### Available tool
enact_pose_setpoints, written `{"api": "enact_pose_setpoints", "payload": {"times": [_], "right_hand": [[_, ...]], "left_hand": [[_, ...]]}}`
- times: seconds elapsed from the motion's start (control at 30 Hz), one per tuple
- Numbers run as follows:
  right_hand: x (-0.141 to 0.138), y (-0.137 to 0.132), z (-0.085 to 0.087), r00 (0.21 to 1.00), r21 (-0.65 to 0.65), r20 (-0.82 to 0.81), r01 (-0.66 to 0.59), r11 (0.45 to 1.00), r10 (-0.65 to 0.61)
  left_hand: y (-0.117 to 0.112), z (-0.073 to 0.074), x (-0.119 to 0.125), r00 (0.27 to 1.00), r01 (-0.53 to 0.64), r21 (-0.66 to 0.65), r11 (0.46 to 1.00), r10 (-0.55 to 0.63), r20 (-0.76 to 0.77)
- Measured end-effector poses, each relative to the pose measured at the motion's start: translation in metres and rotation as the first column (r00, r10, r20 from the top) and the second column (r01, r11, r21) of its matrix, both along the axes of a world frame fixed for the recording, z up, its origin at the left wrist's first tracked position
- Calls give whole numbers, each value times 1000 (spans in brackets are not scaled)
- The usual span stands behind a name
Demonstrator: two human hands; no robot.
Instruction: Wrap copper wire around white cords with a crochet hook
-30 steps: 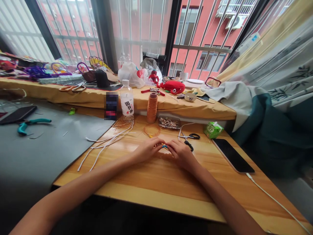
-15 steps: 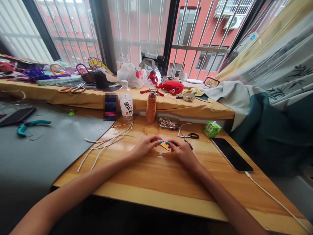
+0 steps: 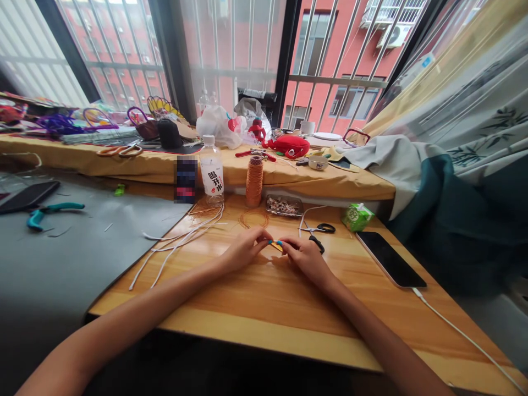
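Observation:
My left hand (image 3: 246,247) and my right hand (image 3: 307,258) meet over the middle of the wooden table. Both are closed, thumb against fingers, at a small flat yellow-orange piece (image 3: 276,247). The left pinches its far-left end and the right its other side. Fingertips cover most of the piece, so its exact kind does not show. Just beyond the right hand lie scissors (image 3: 325,228) with black handles. A loose coil of thin orange thread (image 3: 253,219) rests beyond the left hand, in front of a tall spool of orange thread (image 3: 254,184).
White cords (image 3: 177,242) stretch across the table's left side near a water bottle (image 3: 213,176). A clear tray of small pieces (image 3: 284,207) stands behind the hands. At right are a green packet (image 3: 357,217) and a phone (image 3: 390,258) on a cable. Teal-handled pliers (image 3: 53,212) lie far left.
My right hand has shifted slightly left, bringing its fingertips closer to those of my left hand. Less of the yellow-orange piece shows now. Nothing else on the table has moved.

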State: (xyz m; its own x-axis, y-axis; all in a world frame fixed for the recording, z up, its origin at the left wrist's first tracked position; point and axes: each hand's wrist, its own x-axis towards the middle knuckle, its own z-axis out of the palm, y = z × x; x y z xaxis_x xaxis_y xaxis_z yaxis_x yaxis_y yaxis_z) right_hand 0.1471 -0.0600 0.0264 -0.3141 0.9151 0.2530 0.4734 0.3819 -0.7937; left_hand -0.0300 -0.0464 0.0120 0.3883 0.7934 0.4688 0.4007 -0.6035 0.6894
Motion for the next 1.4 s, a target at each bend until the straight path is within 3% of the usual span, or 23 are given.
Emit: {"api": "enact_pose_setpoints", "payload": {"times": [0.1, 0.17, 0.27, 0.33, 0.47, 0.57, 0.63, 0.73, 0.87, 1.0, 1.17, 1.3, 1.4], "right_hand": [[1, 7, -3, 959, -121, -271, 58, 991, -89], [2, 11, -4, 852, -248, -493, 57, 967, -177], [3, 13, -2, 691, -385, -679, -47, 922, -248], [3, 12, -1, 661, -414, -711, -120, 902, -238], [1, 10, -2, 661, -380, -725, -150, 913, -193], [0, 10, -5, 703, -338, -696, -137, 931, -149], [0, 10, -6, 780, -296, -620, -136, 946, -82], [-1, 7, -5, 881, -201, -474, -93, 975, -13], [-1, 2, -1, 965, -3, -255, -63, 998, 60], [-2, 0, -1, 987, 118, -93, -118, 986, 129], [-7, -3, -4, 964, 71, -104, -236, 969, 243], [-8, -4, -4, 983, 40, -107, -144, 989, 147], [-6, -3, -5, 987, 13, -147, -59, 998, 60]], "left_hand": [[2, 2, 1, 991, -42, -150, 988, 61, 121], [4, 3, 2, 962, -27, -286, 958, 102, 252], [4, 6, 4, 907, 76, -414, 907, 109, 406], [1, 6, 7, 905, 128, -450, 884, 82, 418], [-4, 3, 11, 970, 129, -458, 879, -16, 243], [-6, 2, 12, 993, 80, -352, 932, -44, 109], [-6, 1, 11, 999, 27, -198, 980, -17, 51], [-3, -3, 9, 1000, -21, 4, 1000, 21, -15], [-2, -9, 8, 996, -46, 92, 995, 52, -69], [-5, -8, 8, 987, -56, 178, 982, 82, -140], [-11, -4, 8, 962, -112, 261, 959, 171, -213], [-13, -1, 9, 955, -137, 258, 956, 197, -223], [-13, 1, 10, 955, -182, 153, 971, 211, -206]]}}
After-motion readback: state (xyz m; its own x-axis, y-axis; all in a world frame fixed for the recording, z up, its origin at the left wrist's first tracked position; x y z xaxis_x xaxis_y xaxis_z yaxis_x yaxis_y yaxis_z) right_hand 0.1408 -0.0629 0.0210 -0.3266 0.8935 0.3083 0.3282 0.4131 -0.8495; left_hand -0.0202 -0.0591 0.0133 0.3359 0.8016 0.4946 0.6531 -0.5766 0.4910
